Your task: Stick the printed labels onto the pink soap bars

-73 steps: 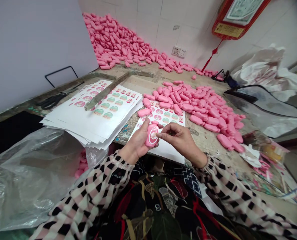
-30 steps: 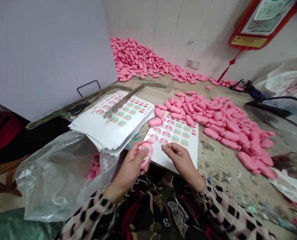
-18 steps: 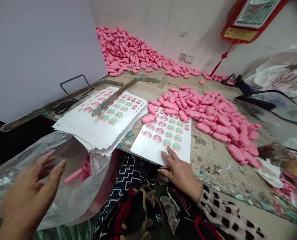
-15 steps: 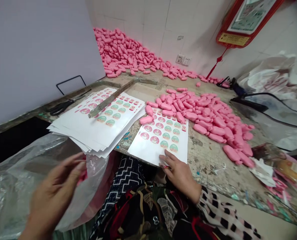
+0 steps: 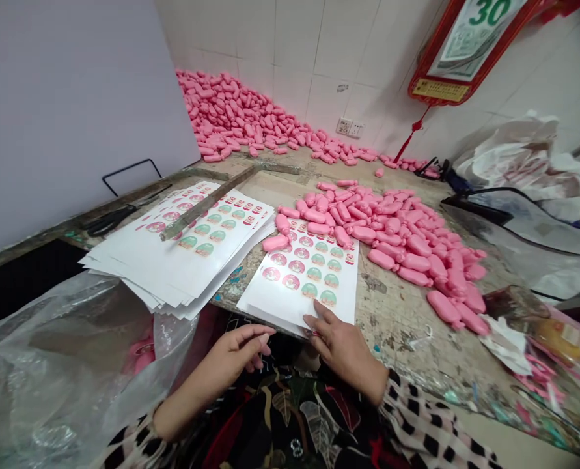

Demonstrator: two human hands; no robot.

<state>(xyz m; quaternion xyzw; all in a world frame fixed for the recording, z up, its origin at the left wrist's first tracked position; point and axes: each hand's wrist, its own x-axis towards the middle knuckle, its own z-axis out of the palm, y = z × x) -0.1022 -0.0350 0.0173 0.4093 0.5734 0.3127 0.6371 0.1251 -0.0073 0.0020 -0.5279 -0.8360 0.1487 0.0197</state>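
My right hand [image 5: 343, 345] rests on the near edge of a sheet of round stickers [image 5: 258, 296], fingers stretched out and spread. The sheet carries rows of pink and green stickers; its far end lies under pink sausage-shaped pieces [image 5: 392, 231]. My left hand [image 5: 238, 352] hovers in front of the table edge, left of the sheet and apart from it. Its fingers are loosely bent with gaps between them, and nothing shows in them. Below and left of it, an open clear plastic bag [image 5: 69, 365] has some pink pieces inside.
Left on the table [image 5: 392, 312] lies a stack of sticker sheets [image 5: 124, 257] with a wooden bar [image 5: 206, 208] across it. Scissors [image 5: 109, 220] lie beside them. More pink pieces [image 5: 235, 111] are heaped along the wall. Plastic bags [image 5: 519, 156] and scraps [image 5: 507, 342] occupy the right side.
My left hand has moved right, from over the plastic bag to beside the sticker sheet. My right hand stays on the sheet's near edge. The camera view has shifted slightly.
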